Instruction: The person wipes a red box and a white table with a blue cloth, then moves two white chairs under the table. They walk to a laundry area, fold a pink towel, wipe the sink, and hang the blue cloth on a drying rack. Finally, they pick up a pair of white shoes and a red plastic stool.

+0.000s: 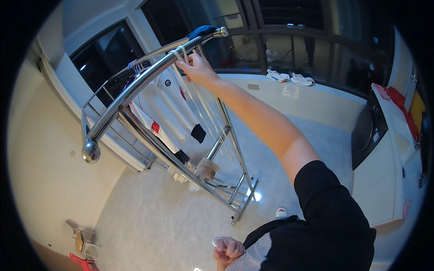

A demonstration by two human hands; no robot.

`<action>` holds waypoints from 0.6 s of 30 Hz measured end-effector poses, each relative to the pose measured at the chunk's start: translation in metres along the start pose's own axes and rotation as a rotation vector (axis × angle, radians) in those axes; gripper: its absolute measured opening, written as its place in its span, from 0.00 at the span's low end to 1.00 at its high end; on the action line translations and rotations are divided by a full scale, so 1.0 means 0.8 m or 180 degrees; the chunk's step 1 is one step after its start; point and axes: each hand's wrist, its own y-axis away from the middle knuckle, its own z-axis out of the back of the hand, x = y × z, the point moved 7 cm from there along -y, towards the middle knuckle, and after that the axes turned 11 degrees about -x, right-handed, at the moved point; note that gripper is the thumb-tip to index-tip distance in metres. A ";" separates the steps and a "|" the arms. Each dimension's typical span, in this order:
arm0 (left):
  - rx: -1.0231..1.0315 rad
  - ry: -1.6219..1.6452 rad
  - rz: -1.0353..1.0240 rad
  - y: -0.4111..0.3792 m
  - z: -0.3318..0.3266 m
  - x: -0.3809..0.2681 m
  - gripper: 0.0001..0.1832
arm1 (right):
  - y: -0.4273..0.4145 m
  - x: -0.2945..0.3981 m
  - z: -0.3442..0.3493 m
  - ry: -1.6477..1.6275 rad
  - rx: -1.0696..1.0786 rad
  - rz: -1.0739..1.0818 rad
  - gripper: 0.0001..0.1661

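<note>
My right hand [198, 69] is raised to the top rail of a stainless-steel clothes rack [149, 78]. Its fingers are closed on thin white straps [200, 98], which loop over the rail and dangle below it. Down by my torso, my left hand [229, 249] has its fingers curled around a small white, ring-like thing [217, 240], mostly hidden by the fingers. Behind the near rail, a white long-sleeved shirt [162, 105] with dark cuffs hangs among other garments on hangers [137, 66]. A dark blue cloth [202, 31] lies over the rack's far end.
White shoes [277, 75] sit on the window ledge. A front-loading washing machine [364, 130] and a white cabinet [376, 189] line the right side. Beige cloth items [206, 168] rest on the rack's lower bars. A small stool [84, 242] and a red object [81, 261] are at lower left.
</note>
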 end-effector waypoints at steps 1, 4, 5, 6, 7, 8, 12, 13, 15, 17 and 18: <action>0.0116 0.0212 -0.0099 -0.009 -0.003 0.003 0.15 | -0.006 -0.005 0.005 -0.0167 0.0070 0.0083 0.17; 0.0084 -0.0792 -0.0174 -0.055 -0.007 0.005 0.16 | -0.017 -0.019 0.042 -0.0517 0.0286 0.0318 0.18; 0.0021 -0.1285 -0.0211 -0.072 -0.010 0.003 0.16 | -0.008 -0.023 0.057 -0.0517 0.0399 0.0334 0.17; -0.0110 -0.1637 -0.0207 -0.090 -0.009 0.004 0.16 | 0.006 -0.029 0.080 -0.0490 0.0493 0.0342 0.16; -0.0281 -0.2005 -0.0215 -0.104 -0.008 0.004 0.17 | 0.025 -0.036 0.098 -0.0496 0.0612 0.0325 0.15; -0.0498 -0.2360 -0.0368 -0.119 -0.010 0.006 0.17 | 0.046 -0.048 0.120 -0.0042 0.0806 0.0064 0.16; -0.0399 -0.4325 -0.1107 -0.203 -0.052 0.035 0.10 | 0.141 -0.081 0.230 0.1015 0.1572 0.0360 0.16; -0.0219 -0.4942 -0.1476 -0.219 -0.066 0.048 0.11 | 0.168 -0.091 0.253 0.1086 0.1807 0.0594 0.16; 0.0223 -0.5753 -0.1674 -0.261 -0.092 0.091 0.14 | 0.217 -0.114 0.304 0.1154 0.2320 0.0000 0.15; 0.0668 -0.6230 -0.1323 -0.302 -0.104 0.143 0.18 | 0.255 -0.124 0.352 0.1253 0.2601 -0.0602 0.15; 0.0891 -0.6265 -0.1070 -0.319 -0.097 0.169 0.18 | 0.263 -0.121 0.372 0.0976 0.2617 -0.0840 0.15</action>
